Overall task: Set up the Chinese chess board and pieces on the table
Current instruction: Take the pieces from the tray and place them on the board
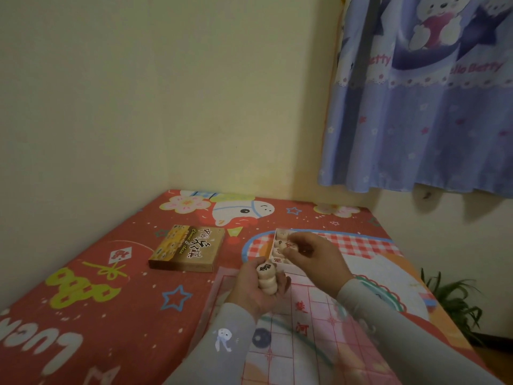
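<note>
A thin see-through chess board sheet with red grid lines lies on the table in front of me. My left hand grips a stack of several round wooden pieces, a black character on the top one. My right hand pinches a red-marked piece over the open white piece tray, which holds more pieces and sits at the sheet's far end.
The brown chess box lid lies to the left on the red cartoon tablecloth. Walls close the table's far and left sides. A blue curtain hangs at the right, a plant beyond the right edge.
</note>
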### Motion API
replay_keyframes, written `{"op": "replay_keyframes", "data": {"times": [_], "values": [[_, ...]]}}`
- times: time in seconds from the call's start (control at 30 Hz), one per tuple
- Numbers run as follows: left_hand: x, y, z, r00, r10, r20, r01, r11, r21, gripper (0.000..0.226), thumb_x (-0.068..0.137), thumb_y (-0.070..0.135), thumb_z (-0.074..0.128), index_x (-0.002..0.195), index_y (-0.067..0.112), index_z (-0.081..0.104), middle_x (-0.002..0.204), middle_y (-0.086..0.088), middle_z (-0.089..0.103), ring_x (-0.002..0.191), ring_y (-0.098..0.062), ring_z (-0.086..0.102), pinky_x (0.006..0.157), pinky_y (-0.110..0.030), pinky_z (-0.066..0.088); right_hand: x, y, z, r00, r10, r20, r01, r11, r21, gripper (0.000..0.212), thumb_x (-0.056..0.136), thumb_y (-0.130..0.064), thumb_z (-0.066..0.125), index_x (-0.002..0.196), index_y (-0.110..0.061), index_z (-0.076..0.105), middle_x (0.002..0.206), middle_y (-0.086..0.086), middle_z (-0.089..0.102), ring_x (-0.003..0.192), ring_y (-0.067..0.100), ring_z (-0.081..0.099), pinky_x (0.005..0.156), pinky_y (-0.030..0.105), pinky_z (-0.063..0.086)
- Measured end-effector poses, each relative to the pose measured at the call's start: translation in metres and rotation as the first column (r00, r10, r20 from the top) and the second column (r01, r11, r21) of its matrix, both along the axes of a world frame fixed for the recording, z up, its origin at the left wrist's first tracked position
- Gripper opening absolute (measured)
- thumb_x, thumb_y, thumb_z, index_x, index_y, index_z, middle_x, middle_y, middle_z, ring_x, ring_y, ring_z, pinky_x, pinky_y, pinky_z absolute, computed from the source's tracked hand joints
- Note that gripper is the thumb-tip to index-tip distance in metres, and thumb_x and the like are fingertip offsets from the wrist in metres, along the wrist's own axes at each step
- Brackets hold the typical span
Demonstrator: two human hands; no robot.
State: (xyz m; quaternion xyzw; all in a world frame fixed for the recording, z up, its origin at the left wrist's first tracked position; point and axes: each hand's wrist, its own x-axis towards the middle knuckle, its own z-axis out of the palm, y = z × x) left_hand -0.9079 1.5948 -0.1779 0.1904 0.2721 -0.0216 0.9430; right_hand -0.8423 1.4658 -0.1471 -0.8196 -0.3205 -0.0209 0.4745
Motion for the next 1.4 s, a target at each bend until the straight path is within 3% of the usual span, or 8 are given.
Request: {"op": "replay_keyframes", "data": {"times": [0.13,0.23,0.5,0.6,0.73,0.97,1.2,1.4], "values": [[0.003,0.003,-0.005,1.000,-0.011,0.023,0.011,1.000,-0.004,0.022,0.086,0.024,0.057,0.092,0.003,0.059,0.096,-0.017,0.056,0.074,-0.029,0.055,0.041,-0.021,0.050,0.010,-0.032,-0.015,0.994,-0.106,-0.005,0.106,0.993,-0.051,0.028,0.081,-0.030,0.073,0.107,-0.025,0.067,0.096,-0.016,0.067,0.090,0.000,0.063,0.084,0.020,0.051],[0.006,0.006,-0.011,0.999,-0.018,0.035,0.017,1.000,0.024,0.023,0.088,0.025,0.056,0.088,0.002,0.059,0.095,-0.018,0.054,0.074,-0.029,0.056,0.039,-0.021,0.049,0.011,-0.056,-0.028,0.985,-0.170,0.023,0.171,0.981,-0.095,0.018,0.080,-0.029,0.074,0.096,-0.030,0.066,0.091,-0.016,0.067,0.086,0.001,0.063,0.078,0.014,0.050],[0.012,0.005,-0.020,0.999,-0.032,0.032,0.031,0.998,0.056,0.024,0.088,0.028,0.058,0.097,0.006,0.061,0.094,-0.017,0.055,0.080,-0.031,0.058,0.037,-0.021,0.049,0.021,-0.115,-0.059,0.939,-0.343,0.015,0.337,0.913,-0.229,0.010,0.081,-0.026,0.071,0.089,-0.029,0.064,0.087,-0.012,0.066,0.083,0.009,0.062,0.082,0.033,0.054],[0.013,0.002,-0.021,1.000,-0.023,0.018,0.021,0.996,0.084,0.024,0.087,0.027,0.060,0.096,0.005,0.062,0.092,-0.017,0.057,0.083,-0.032,0.058,0.038,-0.021,0.050,0.022,-0.114,-0.067,0.938,-0.344,0.042,0.341,0.895,-0.288,0.006,0.083,-0.032,0.066,0.088,-0.034,0.063,0.085,-0.017,0.063,0.081,0.006,0.060,0.077,0.025,0.052],[0.016,0.004,-0.023,0.999,-0.036,0.011,0.035,0.995,0.091,0.025,0.087,0.028,0.061,0.097,0.006,0.062,0.091,-0.016,0.057,0.084,-0.031,0.058,0.039,-0.021,0.050,0.023,-0.096,-0.072,0.955,-0.280,0.094,0.295,0.893,-0.341,0.004,0.086,-0.032,0.062,0.089,-0.030,0.064,0.081,-0.019,0.055,0.077,0.003,0.052,0.060,0.007,0.031],[0.018,0.007,-0.026,0.999,-0.046,-0.011,0.047,0.987,0.153,0.025,0.086,0.028,0.061,0.096,0.006,0.062,0.087,-0.016,0.059,0.081,-0.031,0.060,0.040,-0.020,0.049,0.037,-0.065,-0.084,0.959,-0.274,0.066,0.278,0.881,-0.383,0.015,0.092,-0.034,0.058,0.102,-0.026,0.064,0.100,-0.008,0.064,0.087,0.010,0.055,0.076,0.017,0.043],[0.016,0.001,-0.022,0.996,-0.094,-0.003,0.093,0.984,0.154,0.020,0.086,0.026,0.060,0.090,0.006,0.060,0.075,-0.014,0.057,0.080,-0.025,0.056,0.039,-0.019,0.048,0.040,-0.061,-0.094,0.961,-0.256,0.100,0.274,0.856,-0.439,0.019,0.090,-0.041,0.058,0.101,-0.027,0.065,0.100,-0.006,0.068,0.084,0.008,0.057,0.078,0.017,0.046],[0.012,-0.007,-0.024,0.994,-0.109,-0.034,0.114,0.965,0.237,0.019,0.086,0.025,0.061,0.091,0.007,0.061,0.076,-0.014,0.059,0.076,-0.027,0.059,0.040,-0.020,0.049,0.018,-0.060,-0.070,0.970,-0.204,0.129,0.231,0.938,-0.259,0.020,0.089,-0.040,0.060,0.102,-0.025,0.066,0.097,-0.014,0.057,0.091,0.007,0.055,0.082,0.023,0.048]]}}
